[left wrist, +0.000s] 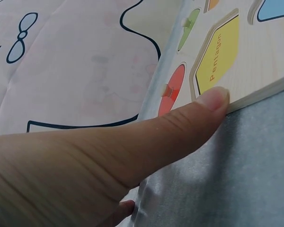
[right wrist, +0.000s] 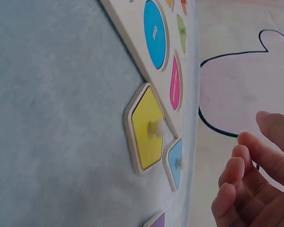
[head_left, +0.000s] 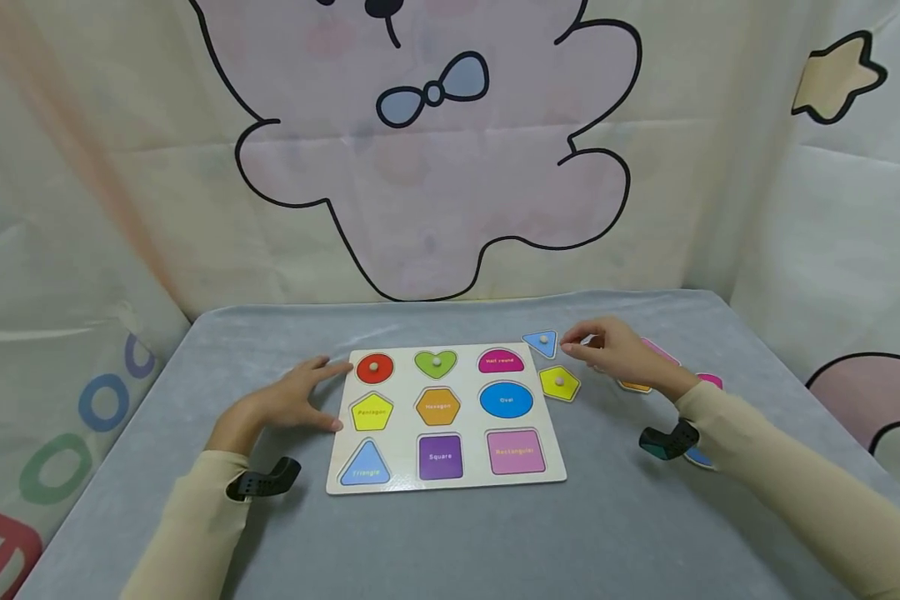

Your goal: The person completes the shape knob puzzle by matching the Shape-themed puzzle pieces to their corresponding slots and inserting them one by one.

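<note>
A white shape puzzle board [head_left: 401,467] lies on the table. My left hand [head_left: 296,398] rests at its left edge, thumb [left wrist: 210,101] on the rim beside the yellow Pentagon recess [left wrist: 222,52]. A knobbed red circle [head_left: 375,368] and a knobbed green heart [head_left: 436,364] sit in the top row; the other recesses show printed shape names. My right hand [head_left: 607,346] hovers by the loose blue triangle piece [head_left: 543,343], fingers loosely bent with nothing between them. Just below lies the yellow pentagon piece [head_left: 559,383], knob up, against the board's right edge.
More loose pieces lie under and behind my right forearm: a pink one [head_left: 711,380], an orange one [head_left: 634,387], a blue one [head_left: 697,457] and a purple one [right wrist: 156,220]. A grey-blue cloth [head_left: 495,542] covers the table. A printed curtain [head_left: 435,183] hangs behind it.
</note>
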A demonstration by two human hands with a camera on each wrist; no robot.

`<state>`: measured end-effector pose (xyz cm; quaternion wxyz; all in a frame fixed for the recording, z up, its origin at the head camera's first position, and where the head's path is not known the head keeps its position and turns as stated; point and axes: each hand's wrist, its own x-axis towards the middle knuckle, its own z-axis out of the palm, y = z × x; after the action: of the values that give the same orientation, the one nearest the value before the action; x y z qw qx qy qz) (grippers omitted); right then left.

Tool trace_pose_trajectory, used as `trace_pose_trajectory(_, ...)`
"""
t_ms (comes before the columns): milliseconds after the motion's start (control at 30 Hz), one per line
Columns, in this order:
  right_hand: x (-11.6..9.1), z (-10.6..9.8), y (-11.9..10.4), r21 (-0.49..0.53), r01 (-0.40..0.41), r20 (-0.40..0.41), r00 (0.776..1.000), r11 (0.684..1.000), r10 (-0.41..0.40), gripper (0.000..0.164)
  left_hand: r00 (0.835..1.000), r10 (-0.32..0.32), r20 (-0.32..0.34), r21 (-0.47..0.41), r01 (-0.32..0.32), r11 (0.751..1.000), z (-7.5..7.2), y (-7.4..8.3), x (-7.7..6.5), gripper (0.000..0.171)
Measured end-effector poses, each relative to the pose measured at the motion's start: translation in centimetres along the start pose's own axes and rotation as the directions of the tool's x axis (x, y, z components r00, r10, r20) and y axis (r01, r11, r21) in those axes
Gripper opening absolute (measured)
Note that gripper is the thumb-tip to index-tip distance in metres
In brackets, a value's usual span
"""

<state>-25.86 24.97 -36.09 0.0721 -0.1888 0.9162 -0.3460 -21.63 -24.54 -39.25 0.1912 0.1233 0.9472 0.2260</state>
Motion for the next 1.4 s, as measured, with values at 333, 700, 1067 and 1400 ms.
trace_pose_trajectory(333,-2.7,-1.7,2.7,-0.018,0.000,-0.035,0.999,1.000,0.000,0.027,1.000,-0.001,0.000,0.002,0.001,1.000,-0.1,0.3,-0.1,0.099)
trace_pose_trajectory(700,-5.1,-4.2,5.3,-0.021,-0.010,-0.041,0.999,1.000,0.009,0.028,1.000,0.014,-0.011,-0.015,-0.014,1.000,-0.2,0.4,0.2,0.099)
trace_pose_trajectory(1067,-7.1,-6.2,9.5,-0.116,-0.090,-0.048,0.995,0.989,0.085,0.032,1.000,0.020,-0.002,-0.019,-0.020,1.000,-0.2,0.1,-0.3,0.099)
trace_pose_trajectory(1400,-8.8,-7.8,12.8,-0.104,-0.186,-0.040,0.982,0.977,0.183,0.042,0.999,0.042,0.002,-0.045,-0.042,0.998,-0.2,-0.1,-0.1,0.099)
